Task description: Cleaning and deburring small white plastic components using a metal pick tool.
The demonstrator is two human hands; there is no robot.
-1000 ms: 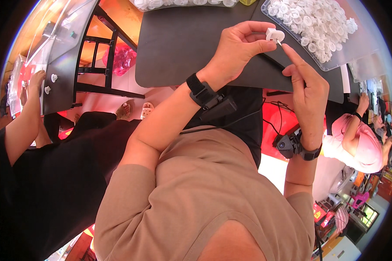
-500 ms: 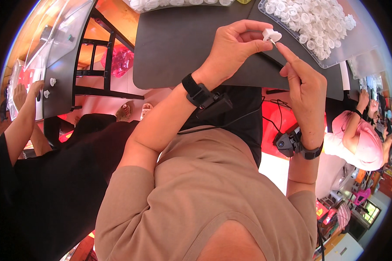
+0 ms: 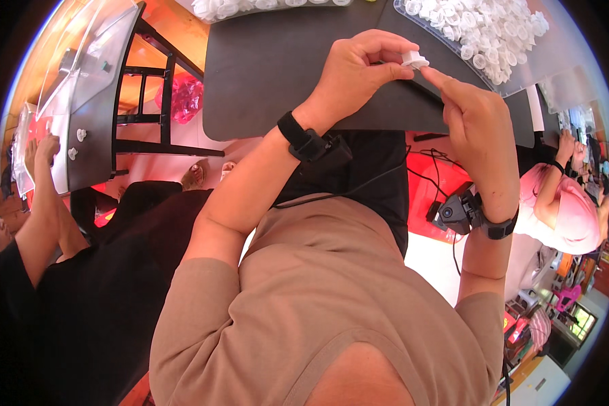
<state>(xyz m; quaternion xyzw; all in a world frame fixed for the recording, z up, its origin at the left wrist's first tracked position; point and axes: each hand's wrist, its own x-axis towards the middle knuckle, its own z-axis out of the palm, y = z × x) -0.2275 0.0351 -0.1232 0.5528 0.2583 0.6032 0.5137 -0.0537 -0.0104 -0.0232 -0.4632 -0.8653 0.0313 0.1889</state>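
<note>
My left hand point(image 3: 358, 74) pinches a small white plastic part point(image 3: 415, 59) between thumb and fingertips, above the dark table. The part has a rounded flange and a raised block. From the right, my right hand point(image 3: 477, 118) reaches in with its index finger stretched out, the tip touching the part's edge. Its other fingers are loosely curled, and nothing shows in them; the inside of the palm is hidden. Both wrists carry black straps with small camera units.
At the far right of the dark table point(image 3: 277, 71) a clear tray point(image 3: 504, 89) holds heaped white plastic pieces. Another heap point(image 3: 250, 7) is at the far edge. To the left, a person in black works at a second table point(image 3: 95, 149); someone in pink is at right.
My right index finger has moved up onto the part, and the thin pale piece seen projecting from it no longer shows. The part has tilted flatter in my left hand.
</note>
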